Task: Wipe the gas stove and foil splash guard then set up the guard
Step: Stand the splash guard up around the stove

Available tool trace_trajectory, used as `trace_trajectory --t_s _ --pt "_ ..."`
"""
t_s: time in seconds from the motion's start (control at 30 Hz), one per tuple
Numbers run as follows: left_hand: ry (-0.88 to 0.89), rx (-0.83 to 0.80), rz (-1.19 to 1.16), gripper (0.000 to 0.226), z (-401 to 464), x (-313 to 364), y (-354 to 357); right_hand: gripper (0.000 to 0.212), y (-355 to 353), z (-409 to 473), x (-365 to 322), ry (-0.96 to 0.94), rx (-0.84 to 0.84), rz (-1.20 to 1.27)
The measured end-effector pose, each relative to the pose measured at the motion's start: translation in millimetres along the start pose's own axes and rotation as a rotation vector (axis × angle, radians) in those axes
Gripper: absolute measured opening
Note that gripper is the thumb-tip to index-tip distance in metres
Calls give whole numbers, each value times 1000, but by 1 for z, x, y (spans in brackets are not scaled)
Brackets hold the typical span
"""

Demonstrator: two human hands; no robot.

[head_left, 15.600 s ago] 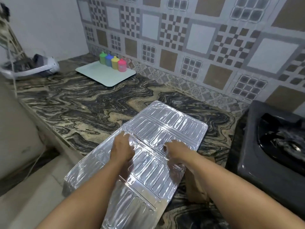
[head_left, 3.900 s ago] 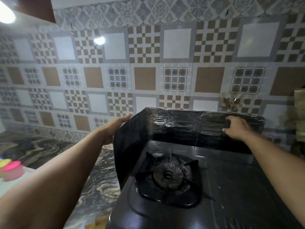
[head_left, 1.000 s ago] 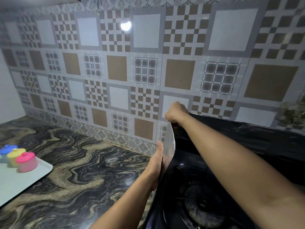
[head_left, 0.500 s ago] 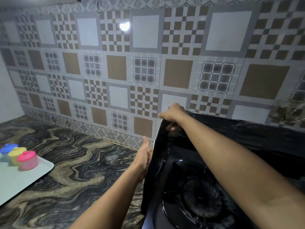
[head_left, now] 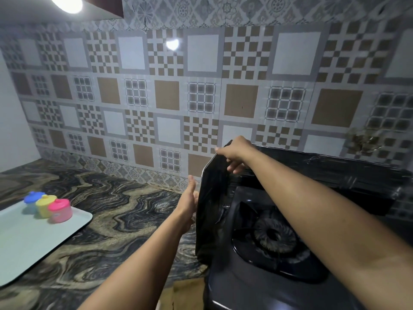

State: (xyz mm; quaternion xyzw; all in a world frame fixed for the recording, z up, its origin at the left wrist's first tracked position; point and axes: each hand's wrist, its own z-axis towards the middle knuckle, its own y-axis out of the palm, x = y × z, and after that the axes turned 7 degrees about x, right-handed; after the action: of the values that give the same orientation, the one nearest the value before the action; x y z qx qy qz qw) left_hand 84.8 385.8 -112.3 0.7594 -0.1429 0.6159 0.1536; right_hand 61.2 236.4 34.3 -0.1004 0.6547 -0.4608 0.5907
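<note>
The black gas stove (head_left: 250,285) fills the lower right, its round burner (head_left: 274,237) showing. The foil splash guard (head_left: 210,209) stands upright around the stove's left and back sides and looks dark from reflection. My right hand (head_left: 234,154) pinches the guard's top corner where the left panel meets the back panel. My left hand (head_left: 190,200) lies flat, fingers up, against the outer face of the left panel.
A marbled countertop (head_left: 107,220) stretches to the left. A pale tray (head_left: 33,240) on it carries three small containers with blue, yellow and pink lids (head_left: 48,206). A patterned tile wall (head_left: 178,97) runs close behind the stove. A brown object (head_left: 187,294) lies by the stove's front left corner.
The guard's left panel has swung outward, from edge-on to showing its dark inner face. My left hand stayed on its outside, my right hand on the top corner. The view tilted up.
</note>
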Motion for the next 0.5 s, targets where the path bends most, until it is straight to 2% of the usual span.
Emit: trace_trajectory --t_s 0.2,0.3,0.37,0.47,0.5 --pt "8 112 -18 91 -44 1 -12 40 10 -46 0 22 -50 6" --pt "-126 198 29 86 -60 -12 -24 38 24 -71 6 68 -127 -15" --pt "-166 241 124 67 -68 -30 -34 37 38 -89 12 96 -192 -27" --pt "-192 263 371 20 -87 -56 -49 34 59 -117 25 134 -288 -35" --pt "-204 266 457 18 -92 -67 -53 32 67 -127 31 146 -308 -32"
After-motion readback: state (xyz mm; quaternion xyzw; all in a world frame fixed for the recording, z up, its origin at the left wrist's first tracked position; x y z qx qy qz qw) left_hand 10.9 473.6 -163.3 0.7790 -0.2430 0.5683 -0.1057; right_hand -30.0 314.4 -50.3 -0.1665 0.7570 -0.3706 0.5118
